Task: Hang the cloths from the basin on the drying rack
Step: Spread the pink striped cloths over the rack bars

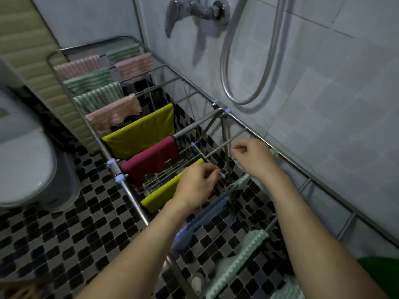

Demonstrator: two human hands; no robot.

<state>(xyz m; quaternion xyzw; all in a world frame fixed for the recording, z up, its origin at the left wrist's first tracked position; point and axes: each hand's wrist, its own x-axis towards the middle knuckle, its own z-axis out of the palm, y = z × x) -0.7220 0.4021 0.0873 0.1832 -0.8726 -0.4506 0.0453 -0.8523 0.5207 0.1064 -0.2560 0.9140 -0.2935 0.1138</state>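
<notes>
The steel drying rack runs along the tiled wall. Pink cloths and striped green cloths hang at its far end. Nearer hang a yellow cloth, a maroon cloth, a second yellow cloth, a blue cloth and pale green cloths. My left hand hovers over the second yellow cloth's right end, fingers curled, fingertips by a blue rack joint. My right hand sits above a bare rod, thumb and finger together. No cloth shows in either hand. A green basin edge peeks in at bottom right.
A white toilet stands at the left on the black-and-white mosaic floor. A shower hose loops down the wall above the rack, under a chrome tap. Several bare rods lie on the rack's wall side.
</notes>
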